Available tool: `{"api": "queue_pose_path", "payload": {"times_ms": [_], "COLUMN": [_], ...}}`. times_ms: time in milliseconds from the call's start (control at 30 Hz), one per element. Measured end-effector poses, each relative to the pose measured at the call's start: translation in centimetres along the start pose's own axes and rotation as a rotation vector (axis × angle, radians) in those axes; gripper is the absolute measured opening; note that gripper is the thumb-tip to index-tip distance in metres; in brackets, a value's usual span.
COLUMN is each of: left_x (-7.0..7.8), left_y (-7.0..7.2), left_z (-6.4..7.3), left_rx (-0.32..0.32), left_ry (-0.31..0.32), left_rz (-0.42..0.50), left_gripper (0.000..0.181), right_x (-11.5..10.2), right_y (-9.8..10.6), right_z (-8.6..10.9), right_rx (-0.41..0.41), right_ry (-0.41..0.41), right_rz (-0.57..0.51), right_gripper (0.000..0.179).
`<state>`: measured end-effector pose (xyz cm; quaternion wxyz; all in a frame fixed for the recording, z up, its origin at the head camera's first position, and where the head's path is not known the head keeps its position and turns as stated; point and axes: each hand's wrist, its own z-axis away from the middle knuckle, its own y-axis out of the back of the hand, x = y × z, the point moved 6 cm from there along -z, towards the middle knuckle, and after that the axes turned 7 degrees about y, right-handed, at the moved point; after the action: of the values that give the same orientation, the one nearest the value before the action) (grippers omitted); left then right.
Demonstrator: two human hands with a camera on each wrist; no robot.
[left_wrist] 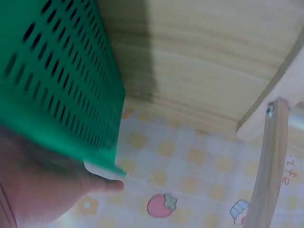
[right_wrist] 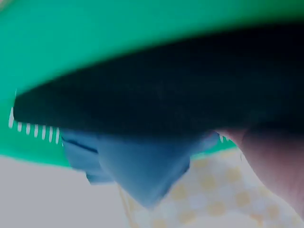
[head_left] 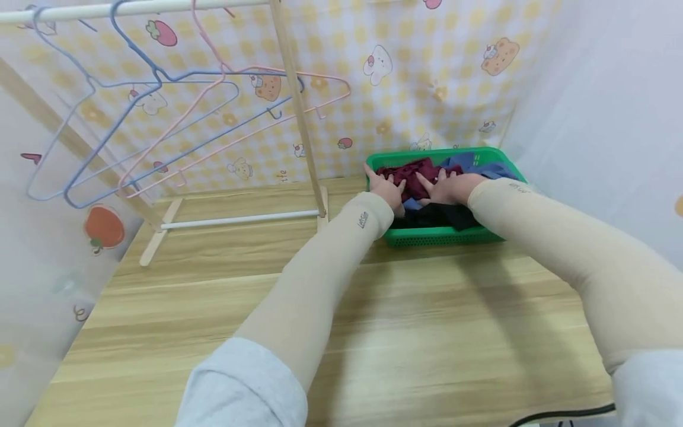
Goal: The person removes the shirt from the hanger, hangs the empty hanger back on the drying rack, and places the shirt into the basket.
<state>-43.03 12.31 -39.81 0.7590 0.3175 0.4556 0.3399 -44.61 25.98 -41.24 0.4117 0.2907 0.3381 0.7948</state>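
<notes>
A green plastic basket (head_left: 443,238) holds crumpled clothes at the back right of the table. Among them lies a maroon garment (head_left: 413,178), with black cloth (head_left: 434,216) in front and blue cloth (head_left: 493,170) behind to the right. My left hand (head_left: 386,193) reaches over the basket's left end, spread fingers on the maroon garment; one finger (left_wrist: 107,185) points out straight along the rim in the left wrist view. From the right, my right hand (head_left: 450,188) rests on the same garment with fingers spread. Dark cloth (right_wrist: 156,90) fills much of the right wrist view.
A wooden rack (head_left: 299,112) stands left of the basket, its white rail (head_left: 149,7) carrying blue hangers (head_left: 133,50) and a pink hanger (head_left: 208,38). A patterned curtain (head_left: 341,142) hangs behind the wooden table (head_left: 213,320). A black cable (head_left: 565,413) lies at the front edge.
</notes>
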Motion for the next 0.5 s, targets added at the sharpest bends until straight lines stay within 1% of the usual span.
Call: {"api": "queue_pose_path", "payload": {"times_ms": [33,67,100,200,233,300,367,433,500], "left_x": [-0.2,-0.5,-0.9,-1.8,-2.1,-2.7,-3.5,-4.3,-5.3], "left_y": [0.2,0.4,0.7,1.4,1.5,1.9,2.2,2.5,2.8], "left_z": [0.2,0.2,0.4,1.1,1.1,1.2,1.1,1.2,1.7], "left_rx": [0.015,0.031,0.051,0.089,0.092,0.081,0.056,0.029,0.003], "left_ry": [-0.012,-0.024,-0.037,-0.088,-0.102,-0.119,-0.126,-0.131,-0.158], "left_rz": [0.014,0.032,0.051,0.109,0.125,0.175,0.247,0.330,0.411], "left_gripper": [0.080,0.080,0.082,0.093,0.096,0.100,0.104,0.109,0.114], "right_x": [0.2,0.2,0.5,1.3,1.6,2.0,2.4,2.5,2.3], "right_y": [0.4,1.0,1.6,3.1,3.5,4.2,4.8,5.2,5.8], "right_z": [0.4,1.1,1.7,3.4,3.9,4.9,5.5,6.3,7.2], "right_rx": [0.005,0.010,0.068,0.106,0.112,0.119,0.120,0.115,0.122], "right_ry": [0.001,0.001,-0.008,-0.019,-0.023,-0.029,-0.022,-0.011,0.014], "right_rz": [0.019,0.009,-0.140,-0.144,-0.146,-0.142,-0.161,-0.209,-0.260], "right_gripper": [0.080,0.080,0.086,0.093,0.096,0.101,0.109,0.118,0.123]}}
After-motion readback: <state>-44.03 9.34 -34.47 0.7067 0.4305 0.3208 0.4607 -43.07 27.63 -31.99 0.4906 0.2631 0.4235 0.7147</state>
